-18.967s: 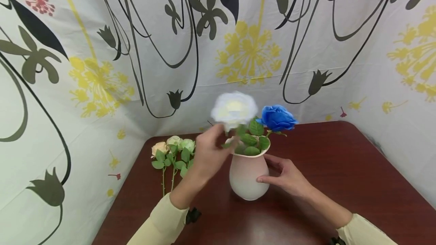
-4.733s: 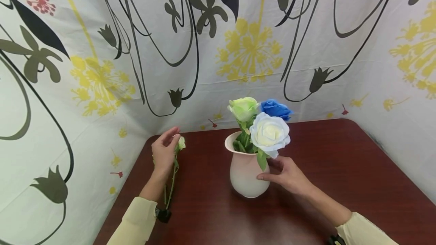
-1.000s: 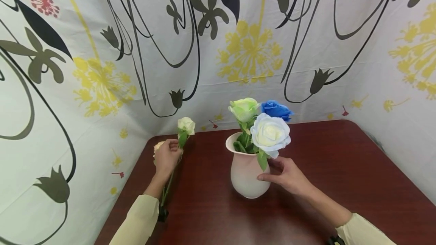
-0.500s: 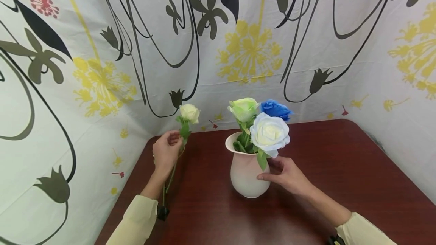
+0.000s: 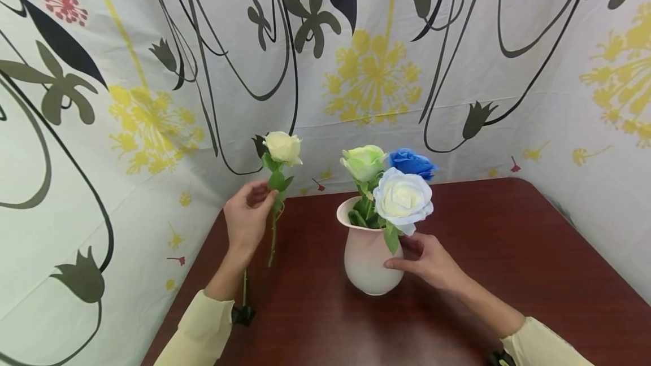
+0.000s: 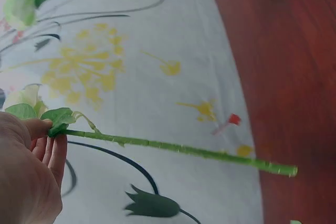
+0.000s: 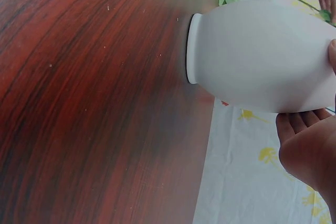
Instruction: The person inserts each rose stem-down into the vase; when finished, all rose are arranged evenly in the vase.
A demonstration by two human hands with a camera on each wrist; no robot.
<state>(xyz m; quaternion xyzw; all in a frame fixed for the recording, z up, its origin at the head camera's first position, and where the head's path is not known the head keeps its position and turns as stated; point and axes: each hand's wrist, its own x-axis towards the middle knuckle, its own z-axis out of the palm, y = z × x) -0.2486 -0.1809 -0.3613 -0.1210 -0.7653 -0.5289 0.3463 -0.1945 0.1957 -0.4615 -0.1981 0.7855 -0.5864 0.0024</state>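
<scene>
My left hand (image 5: 260,201) pinches the green stem (image 5: 272,236) of a cream rose (image 5: 283,147), holding it upright above the table's far left corner. In the left wrist view thumb and fingers (image 6: 46,139) pinch that stem (image 6: 173,149) just below its leaves. A pale pink vase (image 5: 367,267) stands at the table's middle holding a green rose (image 5: 363,162), a blue rose (image 5: 411,162) and a white rose (image 5: 404,199). My right hand (image 5: 424,261) grips the vase's right side; the right wrist view shows the vase (image 7: 257,56) between thumb and fingers (image 7: 299,124).
The dark red wooden table (image 5: 508,253) is boxed in by flower-printed cloth walls (image 5: 152,100) at left, back and right. Another green stem (image 5: 244,290) lies on the table beside my left forearm, its bloom hidden behind the hand.
My left hand has lifted the cream rose from the table and raised it upright, higher in each frame. The right hand and the vase have stayed put.
</scene>
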